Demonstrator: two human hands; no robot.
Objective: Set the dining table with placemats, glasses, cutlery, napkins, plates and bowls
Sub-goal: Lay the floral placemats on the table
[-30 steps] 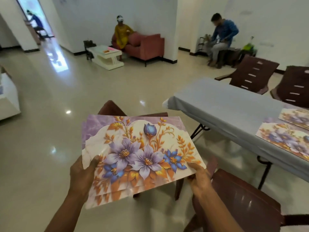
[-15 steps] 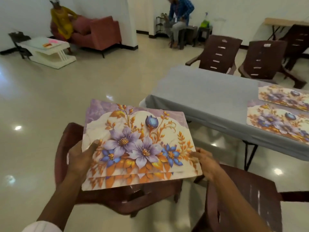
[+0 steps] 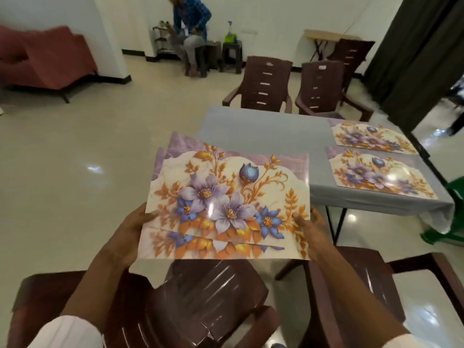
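I hold a small stack of floral placemats (image 3: 226, 202), purple and blue flowers with orange leaves, level in front of me. My left hand (image 3: 130, 232) grips the stack's left edge and my right hand (image 3: 311, 227) grips its right edge. The grey-clothed dining table (image 3: 266, 126) stands just beyond the stack. Two matching placemats lie flat on its right part, one on the far side (image 3: 371, 138) and one on the near side (image 3: 379, 173).
Dark brown plastic chairs stand right below me (image 3: 208, 305) and at my right (image 3: 351, 292); two more (image 3: 263, 84) line the table's far side. A person sits at the back wall (image 3: 190, 33). A red sofa (image 3: 47, 61) is back left, a dark curtain (image 3: 411, 54) right.
My view has swung right and moved closer to the table. The stack stays in both hands and now overlaps the table's near left corner.
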